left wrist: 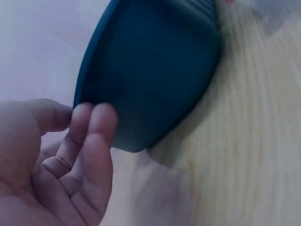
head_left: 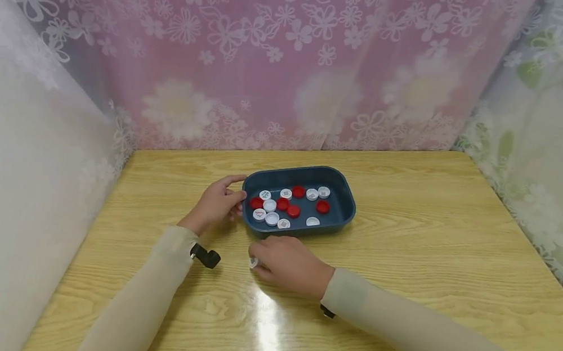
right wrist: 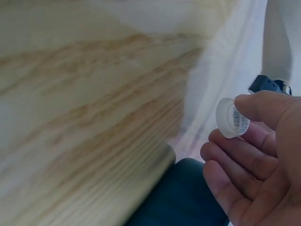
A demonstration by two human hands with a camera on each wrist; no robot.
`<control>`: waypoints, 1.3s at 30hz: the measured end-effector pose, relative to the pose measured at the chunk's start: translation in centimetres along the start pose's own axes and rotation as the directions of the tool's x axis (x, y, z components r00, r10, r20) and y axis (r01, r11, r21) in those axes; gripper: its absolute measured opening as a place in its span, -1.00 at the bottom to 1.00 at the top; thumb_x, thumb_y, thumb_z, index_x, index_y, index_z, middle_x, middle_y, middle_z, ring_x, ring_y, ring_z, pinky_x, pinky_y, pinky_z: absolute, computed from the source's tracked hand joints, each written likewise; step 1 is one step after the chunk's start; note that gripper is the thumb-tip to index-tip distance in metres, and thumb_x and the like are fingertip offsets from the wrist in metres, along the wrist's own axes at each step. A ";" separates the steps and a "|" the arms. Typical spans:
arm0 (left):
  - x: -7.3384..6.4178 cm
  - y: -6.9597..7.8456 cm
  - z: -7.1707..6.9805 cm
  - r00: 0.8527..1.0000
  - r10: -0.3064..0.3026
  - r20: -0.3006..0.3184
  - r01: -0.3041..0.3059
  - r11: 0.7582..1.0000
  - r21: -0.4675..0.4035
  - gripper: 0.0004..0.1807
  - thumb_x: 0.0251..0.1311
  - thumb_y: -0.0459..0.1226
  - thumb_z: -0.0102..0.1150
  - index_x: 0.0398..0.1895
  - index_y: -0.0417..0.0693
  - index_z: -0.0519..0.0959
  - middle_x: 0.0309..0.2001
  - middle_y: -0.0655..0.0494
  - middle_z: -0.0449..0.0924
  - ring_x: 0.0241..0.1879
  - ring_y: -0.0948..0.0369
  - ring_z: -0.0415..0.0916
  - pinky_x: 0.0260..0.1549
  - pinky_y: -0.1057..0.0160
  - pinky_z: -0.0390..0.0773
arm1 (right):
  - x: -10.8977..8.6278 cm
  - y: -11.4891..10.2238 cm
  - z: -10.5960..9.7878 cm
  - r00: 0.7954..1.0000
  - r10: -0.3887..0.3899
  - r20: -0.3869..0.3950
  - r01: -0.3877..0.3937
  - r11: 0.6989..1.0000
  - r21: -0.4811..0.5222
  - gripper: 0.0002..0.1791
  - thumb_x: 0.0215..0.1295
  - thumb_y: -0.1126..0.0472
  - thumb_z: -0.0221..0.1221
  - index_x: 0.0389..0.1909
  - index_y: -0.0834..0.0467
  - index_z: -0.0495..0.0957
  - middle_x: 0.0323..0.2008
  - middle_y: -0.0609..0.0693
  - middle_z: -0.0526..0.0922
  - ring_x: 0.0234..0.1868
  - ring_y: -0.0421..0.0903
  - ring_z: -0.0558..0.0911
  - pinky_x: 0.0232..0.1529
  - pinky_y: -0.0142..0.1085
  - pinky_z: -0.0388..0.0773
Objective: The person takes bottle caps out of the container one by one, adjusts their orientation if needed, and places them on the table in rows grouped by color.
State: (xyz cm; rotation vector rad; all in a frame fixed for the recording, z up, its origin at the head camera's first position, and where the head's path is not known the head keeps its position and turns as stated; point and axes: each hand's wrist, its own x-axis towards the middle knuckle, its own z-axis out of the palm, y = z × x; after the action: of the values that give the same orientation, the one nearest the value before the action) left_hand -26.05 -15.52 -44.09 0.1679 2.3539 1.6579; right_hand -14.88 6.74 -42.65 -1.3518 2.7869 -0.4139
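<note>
A dark blue rectangular container [head_left: 340, 192] stands on the table with several red caps [head_left: 322, 206] and white caps [head_left: 272, 218] scattered inside. At its left end, my left hand [head_left: 215, 203] holds the rim between thumb and fingers. In the left wrist view the fingertips [left wrist: 103, 117] lie against the outer wall of the container. My right hand [head_left: 290, 262] is just in front of the container's near side, pinching one white bottle cap [right wrist: 230, 120] between thumb and fingers. Printed code shows inside that cap, and its other three fingers are loosely bent below.
The wooden table [head_left: 429, 223] extends around the container on all sides. A pink flowered curtain [head_left: 290, 86] hangs along the back edge, with pale sheets at the left and right. Black wrist mounts [head_left: 206, 256] sit at the sleeves.
</note>
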 end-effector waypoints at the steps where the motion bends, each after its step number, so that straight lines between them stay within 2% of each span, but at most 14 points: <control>1: 0.1 0.2 0.0 1.000 0.000 0.006 0.000 1.000 0.014 -0.44 0.51 -0.20 0.15 0.52 0.16 0.37 -0.43 -0.05 0.68 -0.41 0.00 0.71 -0.45 0.17 0.65 | 0.1 0.1 0.1 1.000 0.009 0.006 -0.009 1.000 0.001 -0.89 0.47 0.05 0.27 -0.19 -0.02 0.57 -0.42 -0.24 0.52 -0.41 -0.27 0.46 -0.34 -0.42 0.44; 5: 0.3 0.9 0.0 1.000 -0.004 0.026 0.003 0.999 0.047 -0.46 0.50 -0.19 0.16 0.50 0.18 0.39 -0.42 -0.04 0.67 -0.39 -0.02 0.71 -0.43 0.17 0.64 | 0.3 0.3 0.4 0.999 0.027 0.029 -0.026 0.999 -0.020 -0.88 0.44 0.06 0.30 -0.23 -0.01 0.58 -0.45 -0.23 0.51 -0.44 -0.26 0.47 -0.38 -0.41 0.44; 13: 0.6 1.5 0.3 0.999 -0.017 0.046 0.014 0.998 0.065 -0.46 0.51 -0.18 0.16 0.50 0.23 0.38 -0.42 -0.06 0.66 -0.36 -0.07 0.71 -0.43 0.10 0.64 | 0.4 0.4 0.4 0.999 0.019 0.047 -0.013 0.992 -0.125 -0.86 0.41 0.06 0.34 -0.27 0.00 0.60 -0.45 -0.20 0.56 -0.44 -0.24 0.51 -0.39 -0.38 0.47; 23: 0.7 1.6 0.0 0.998 -0.030 0.062 0.024 0.995 0.095 -0.46 0.51 -0.17 0.17 0.50 0.23 0.38 -0.42 -0.07 0.66 -0.34 -0.08 0.71 -0.46 0.13 0.59 | 0.7 0.2 0.7 0.996 0.037 0.082 -0.026 0.991 -0.130 -0.87 0.38 0.09 0.36 -0.21 0.02 0.64 -0.36 -0.14 0.61 -0.36 -0.20 0.55 -0.33 -0.34 0.52; 26: 0.5 1.6 -0.1 0.998 -0.038 0.053 0.030 0.991 0.132 -0.44 0.50 -0.17 0.18 0.52 0.20 0.36 -0.40 -0.07 0.67 -0.34 -0.07 0.71 -0.41 0.12 0.64 | 0.6 0.1 0.8 0.993 0.053 0.109 -0.040 0.993 -0.115 -0.87 0.39 0.10 0.33 -0.18 0.05 0.63 -0.34 -0.13 0.60 -0.33 -0.18 0.53 -0.29 -0.34 0.52; 30: 0.0 1.8 -0.1 0.999 -0.032 0.027 0.025 0.974 0.227 -0.41 0.50 -0.17 0.19 0.54 0.11 0.34 -0.38 -0.05 0.68 -0.32 -0.03 0.71 -0.26 0.05 0.70 | 0.3 -0.1 0.6 0.990 0.051 0.132 -0.032 0.989 -0.143 -0.81 0.40 0.07 0.30 -0.08 0.06 0.61 -0.22 -0.13 0.61 -0.21 -0.15 0.53 -0.11 -0.32 0.56; 34: -0.3 2.1 0.0 1.000 -0.016 0.010 0.013 0.953 0.303 -0.42 0.51 -0.18 0.16 0.53 0.02 0.34 -0.37 -0.04 0.69 -0.31 -0.04 0.72 -0.19 0.00 0.70 | -0.2 -0.6 -0.3 0.994 0.031 0.107 -0.011 0.983 -0.183 -0.78 0.42 0.04 0.27 -0.05 0.05 0.61 -0.13 -0.12 0.61 -0.11 -0.14 0.54 0.05 -0.27 0.56; 39: -0.2 2.2 0.1 1.000 -0.023 -0.006 0.024 0.948 0.318 -0.44 0.51 -0.18 0.14 0.53 0.03 0.35 -0.36 -0.02 0.69 -0.29 -0.04 0.71 -0.24 0.08 0.68 | -1.2 -0.3 -2.6 0.998 0.051 0.035 -0.044 0.984 -0.174 -0.75 0.43 0.02 0.28 -0.04 0.08 0.63 -0.11 -0.09 0.62 -0.11 -0.12 0.56 0.04 -0.23 0.57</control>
State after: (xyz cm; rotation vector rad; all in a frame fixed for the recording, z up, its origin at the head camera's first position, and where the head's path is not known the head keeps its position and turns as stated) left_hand -25.91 -14.71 -42.01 0.1967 2.5998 1.2568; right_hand -14.25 8.13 -40.21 -1.3038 2.8738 -0.1451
